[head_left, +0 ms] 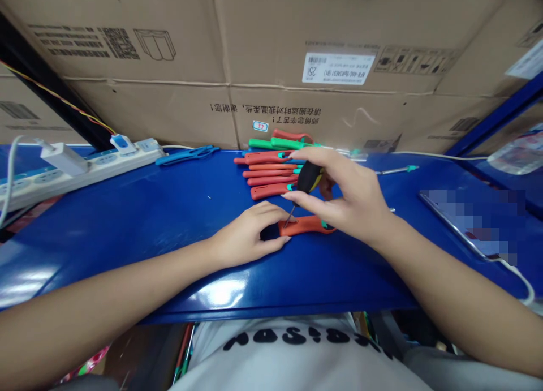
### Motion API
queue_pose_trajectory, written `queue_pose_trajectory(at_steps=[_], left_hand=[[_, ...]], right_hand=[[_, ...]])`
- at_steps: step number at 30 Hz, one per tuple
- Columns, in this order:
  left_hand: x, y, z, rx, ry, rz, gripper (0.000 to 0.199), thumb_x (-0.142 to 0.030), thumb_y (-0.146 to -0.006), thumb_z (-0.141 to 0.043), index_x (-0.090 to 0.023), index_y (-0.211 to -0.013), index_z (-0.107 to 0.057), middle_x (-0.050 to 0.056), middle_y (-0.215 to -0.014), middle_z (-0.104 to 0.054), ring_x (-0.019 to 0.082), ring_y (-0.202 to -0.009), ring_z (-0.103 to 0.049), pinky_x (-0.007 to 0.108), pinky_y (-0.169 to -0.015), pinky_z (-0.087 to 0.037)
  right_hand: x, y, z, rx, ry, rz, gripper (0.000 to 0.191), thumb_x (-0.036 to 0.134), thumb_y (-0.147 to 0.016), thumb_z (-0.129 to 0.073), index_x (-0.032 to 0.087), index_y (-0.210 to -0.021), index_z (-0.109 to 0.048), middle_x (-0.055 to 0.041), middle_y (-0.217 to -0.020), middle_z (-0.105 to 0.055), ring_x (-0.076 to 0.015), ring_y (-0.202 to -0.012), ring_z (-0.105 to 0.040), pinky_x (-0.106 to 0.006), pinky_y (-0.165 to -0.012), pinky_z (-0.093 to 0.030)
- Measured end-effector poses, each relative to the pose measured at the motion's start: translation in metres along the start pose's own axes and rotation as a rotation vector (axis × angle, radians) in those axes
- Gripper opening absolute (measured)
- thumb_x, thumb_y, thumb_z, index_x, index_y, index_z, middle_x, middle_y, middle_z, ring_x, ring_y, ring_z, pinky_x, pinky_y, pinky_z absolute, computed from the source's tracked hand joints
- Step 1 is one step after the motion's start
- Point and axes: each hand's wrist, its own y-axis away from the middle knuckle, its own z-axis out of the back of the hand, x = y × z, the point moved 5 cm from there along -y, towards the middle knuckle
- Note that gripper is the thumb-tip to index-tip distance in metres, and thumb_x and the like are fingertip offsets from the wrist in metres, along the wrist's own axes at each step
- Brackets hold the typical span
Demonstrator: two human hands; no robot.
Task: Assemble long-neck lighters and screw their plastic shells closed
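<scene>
At 12 o'clock on the blue workbench (139, 238), a small screwdriver (309, 177) touches an orange plastic handle (307, 225).
The handle looks light, stiff and smooth, best held at its broad middle; the left hand (248, 236) lies palm-down, fingers curled over its near end, while the raised right hand (343, 196) pinches the black grip narrowly between thumb and fingertips.

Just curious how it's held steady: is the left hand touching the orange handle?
Touching. The head view shows the left hand curled over the near end of the orange handle, with its fingers lying on it.
</scene>
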Motion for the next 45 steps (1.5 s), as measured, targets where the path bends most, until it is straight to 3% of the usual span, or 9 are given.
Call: queue_pose_trajectory(at_steps=[6,11,16,21,26,32,38,42,45], left_hand=[[-0.001,-0.001,0.000,0.008,-0.004,0.009,0.031,-0.022,-0.090,-0.066,-0.019,-0.120,-0.064,0.008,-0.114,-0.070,0.022,-0.107,-0.065,0.038,-0.098,-0.051],[0.000,0.000,0.000,-0.006,0.002,-0.005,0.029,-0.022,-0.090,-0.064,-0.020,-0.119,-0.065,0.008,-0.119,-0.070,0.024,-0.113,-0.064,0.040,-0.101,-0.050],[-0.001,-0.001,0.000,0.012,-0.013,-0.002,0.030,-0.023,-0.091,-0.065,-0.020,-0.121,-0.064,0.008,-0.116,-0.070,0.022,-0.109,-0.064,0.038,-0.100,-0.050],[-0.001,-0.001,0.000,0.000,-0.021,-0.014,0.027,-0.023,-0.091,-0.064,-0.018,-0.118,-0.064,0.009,-0.117,-0.070,0.023,-0.111,-0.064,0.038,-0.100,-0.050],[0.000,0.000,0.000,0.006,-0.006,0.004,0.031,-0.023,-0.091,-0.065,-0.019,-0.122,-0.064,0.009,-0.115,-0.069,0.023,-0.109,-0.064,0.039,-0.100,-0.051],[-0.002,-0.001,0.000,0.017,-0.013,-0.023,0.031,-0.019,-0.090,-0.064,-0.018,-0.121,-0.064,0.009,-0.121,-0.068,0.024,-0.116,-0.062,0.040,-0.103,-0.049],[-0.004,-0.003,0.001,0.019,-0.005,-0.032,0.027,-0.021,-0.092,-0.065,-0.017,-0.118,-0.065,0.006,-0.110,-0.071,0.021,-0.106,-0.063,0.035,-0.097,-0.050],[-0.005,-0.001,0.000,0.053,0.003,-0.045,0.030,-0.022,-0.092,-0.065,-0.017,-0.122,-0.063,0.007,-0.117,-0.070,0.022,-0.113,-0.061,0.037,-0.102,-0.048],[-0.005,-0.001,0.000,0.053,0.007,-0.044,0.031,-0.022,-0.092,-0.066,-0.018,-0.123,-0.063,0.007,-0.117,-0.069,0.022,-0.112,-0.061,0.036,-0.102,-0.048]], right_hand=[[-0.002,-0.002,0.000,0.077,-0.138,-0.069,0.045,0.032,-0.105,-0.042,0.031,-0.150,-0.041,-0.0049,-0.147,-0.056,-0.0242,-0.123,-0.064,-0.044,-0.100,-0.057],[0.002,-0.003,0.006,-0.003,0.034,0.044,0.042,0.045,-0.092,-0.067,0.028,-0.130,-0.060,-0.0068,-0.126,-0.069,-0.0282,-0.113,-0.067,-0.044,-0.094,-0.059],[0.002,-0.005,0.003,0.134,-0.104,-0.028,0.047,0.030,-0.104,-0.043,0.029,-0.152,-0.040,-0.0060,-0.147,-0.056,-0.0239,-0.129,-0.059,-0.042,-0.100,-0.057],[0.002,-0.004,0.010,-0.040,0.049,0.025,0.044,0.040,-0.090,-0.070,0.025,-0.131,-0.061,-0.0074,-0.126,-0.071,-0.0279,-0.113,-0.069,-0.043,-0.097,-0.058],[0.005,-0.002,0.003,0.064,-0.065,0.011,0.048,0.031,-0.104,-0.042,0.029,-0.151,-0.040,-0.0068,-0.144,-0.060,-0.0244,-0.118,-0.067,-0.041,-0.093,-0.060],[0.008,-0.001,0.010,-0.062,0.128,0.140,0.037,0.041,-0.094,-0.065,0.025,-0.127,-0.063,-0.0063,-0.118,-0.075,-0.0248,-0.102,-0.073,-0.037,-0.089,-0.060],[0.005,-0.004,0.002,0.108,-0.130,0.035,0.045,0.030,-0.106,-0.037,0.023,-0.150,-0.042,-0.0072,-0.137,-0.064,-0.0178,-0.103,-0.071,-0.034,-0.089,-0.059],[0.004,-0.003,0.008,-0.051,0.113,0.082,0.040,0.044,-0.094,-0.065,0.022,-0.126,-0.065,-0.0084,-0.119,-0.074,-0.0203,-0.091,-0.073,-0.033,-0.082,-0.059],[0.004,-0.001,0.009,-0.115,0.226,0.124,0.037,0.045,-0.096,-0.060,0.020,-0.123,-0.066,-0.0094,-0.109,-0.076,-0.0221,-0.089,-0.074,-0.035,-0.083,-0.059]])
